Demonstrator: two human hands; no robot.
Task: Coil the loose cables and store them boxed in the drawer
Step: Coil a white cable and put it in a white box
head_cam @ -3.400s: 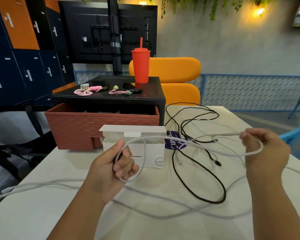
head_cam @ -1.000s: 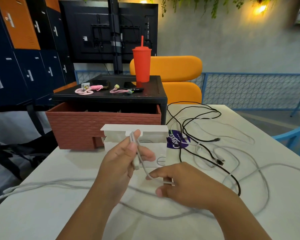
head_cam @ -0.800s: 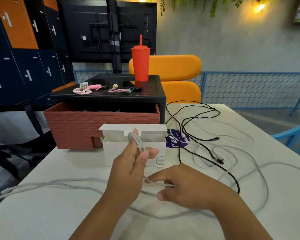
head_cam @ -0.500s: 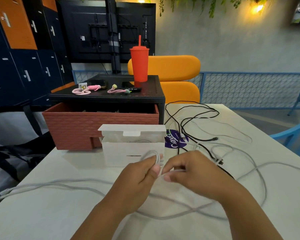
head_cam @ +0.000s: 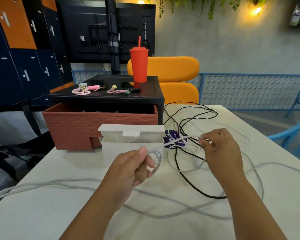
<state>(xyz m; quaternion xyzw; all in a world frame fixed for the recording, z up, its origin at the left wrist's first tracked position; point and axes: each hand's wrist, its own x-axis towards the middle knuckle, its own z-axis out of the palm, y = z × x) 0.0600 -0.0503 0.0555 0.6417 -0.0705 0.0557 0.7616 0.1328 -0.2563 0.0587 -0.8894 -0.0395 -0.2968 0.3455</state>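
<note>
head view: white cable (head_cam: 173, 142) crosses lettering on purple sticker (head_cam: 170, 135).

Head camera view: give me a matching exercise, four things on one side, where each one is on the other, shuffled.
1. tall red plastic tumbler
2. white cardboard box
3. thin white cable
4. thin black cable

A. stretched between left hand and right hand
B. lying untouched on the white table
C. standing on the black stand
D. lid open, in front of the brick-red drawer

Pairs: 1-C, 2-D, 3-A, 4-B.
</note>
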